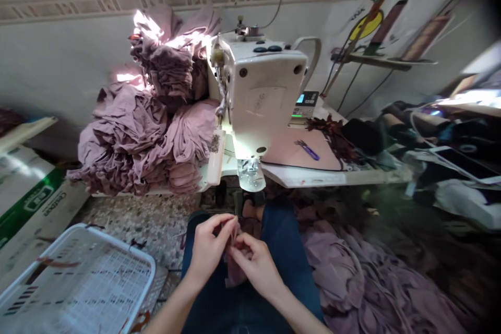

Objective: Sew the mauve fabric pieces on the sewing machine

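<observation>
Over my lap, a small piece of mauve fabric [236, 271] hangs between my two hands. My left hand [211, 242] pinches its upper edge between thumb and fingers. Close beside it, my right hand [254, 258] grips the same cloth a little lower, fingers curled. The fabric's lower end drapes down toward my dark blue trousers [289, 255]. Just beyond my hands stands a white sewing machine [266, 94], its needle area lit and a clear guard [251, 175] at the front. Part of the cloth is hidden behind my fingers.
Mauve fabric bundles [125, 135] are piled left of the machine. Purple-handled thread snips [308, 150] lie on a pink mat [324, 148] to the right. A white plastic basket [151, 261] sits at lower left, a box [43, 193] behind it. More mauve cloth [352, 271] heaps at lower right.
</observation>
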`<action>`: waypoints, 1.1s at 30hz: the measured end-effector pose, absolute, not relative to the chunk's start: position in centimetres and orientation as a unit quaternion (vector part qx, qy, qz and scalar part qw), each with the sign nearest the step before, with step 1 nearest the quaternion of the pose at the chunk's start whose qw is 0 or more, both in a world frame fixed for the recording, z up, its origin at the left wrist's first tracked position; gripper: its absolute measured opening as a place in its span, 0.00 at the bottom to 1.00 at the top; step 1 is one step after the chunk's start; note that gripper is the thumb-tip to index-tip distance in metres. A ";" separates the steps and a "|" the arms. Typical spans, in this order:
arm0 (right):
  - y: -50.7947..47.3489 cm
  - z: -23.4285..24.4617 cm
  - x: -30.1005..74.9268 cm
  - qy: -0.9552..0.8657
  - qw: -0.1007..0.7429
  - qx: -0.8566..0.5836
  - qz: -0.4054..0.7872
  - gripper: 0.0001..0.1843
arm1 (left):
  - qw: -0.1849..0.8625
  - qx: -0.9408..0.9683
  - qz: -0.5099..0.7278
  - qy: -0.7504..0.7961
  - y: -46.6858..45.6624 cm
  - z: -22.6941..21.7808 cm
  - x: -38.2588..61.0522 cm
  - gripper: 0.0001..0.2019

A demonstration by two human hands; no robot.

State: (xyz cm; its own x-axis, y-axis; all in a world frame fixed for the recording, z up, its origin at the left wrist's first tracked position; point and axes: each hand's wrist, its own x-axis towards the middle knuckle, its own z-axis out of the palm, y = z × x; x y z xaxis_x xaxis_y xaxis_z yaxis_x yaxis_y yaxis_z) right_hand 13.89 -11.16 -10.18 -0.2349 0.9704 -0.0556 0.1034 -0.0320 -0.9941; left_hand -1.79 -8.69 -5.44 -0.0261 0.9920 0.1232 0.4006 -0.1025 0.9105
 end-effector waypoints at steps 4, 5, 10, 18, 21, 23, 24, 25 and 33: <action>-9.1 -9.4 17.5 -0.599 0.323 -0.493 0.542 0.12 | 0.387 0.680 0.287 0.553 -6.5 -5.2 -4.0 0.14; -8.4 -8.9 18.6 -0.605 0.305 -0.494 0.544 0.17 | 0.400 0.703 0.238 0.537 -6.1 -5.0 -4.4 0.13; -5.6 -5.9 22.5 -0.687 0.252 -0.443 0.518 0.14 | 0.444 0.761 0.176 0.439 -5.1 -4.5 -4.0 0.14; -3.9 -4.5 24.3 -0.711 0.328 -0.395 0.481 0.21 | 0.590 0.628 0.272 0.429 -5.4 -6.8 -2.1 0.20; -4.4 -4.9 24.1 -0.680 0.356 -0.430 0.475 0.23 | 0.546 0.613 0.324 0.471 -5.5 -6.5 -2.4 0.19; -4.9 -5.1 23.8 -0.656 0.372 -0.457 0.472 0.24 | 0.505 0.639 0.339 0.471 -5.4 -5.6 -2.8 0.19; -5.3 -5.1 23.5 -0.645 0.384 -0.466 0.468 0.24 | 0.485 0.660 0.338 0.465 -5.2 -5.0 -3.0 0.18; -5.6 -5.0 23.2 -0.637 0.399 -0.471 0.462 0.24 | 0.459 0.684 0.335 0.457 -5.0 -4.4 -3.3 0.17; -7.0 -1.5 21.2 -0.621 0.527 -0.477 0.331 0.22 | 0.325 0.788 0.332 0.404 -4.0 -0.6 -3.5 0.18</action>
State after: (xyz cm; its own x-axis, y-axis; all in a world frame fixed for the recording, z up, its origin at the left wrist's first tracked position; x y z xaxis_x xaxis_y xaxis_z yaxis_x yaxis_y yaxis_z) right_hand 21.18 -7.05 -1.50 0.0107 0.9411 0.3380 0.2432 0.3255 -0.9137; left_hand -3.46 -4.04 -0.62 0.4539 0.8520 0.2608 0.4201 -0.4627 0.7806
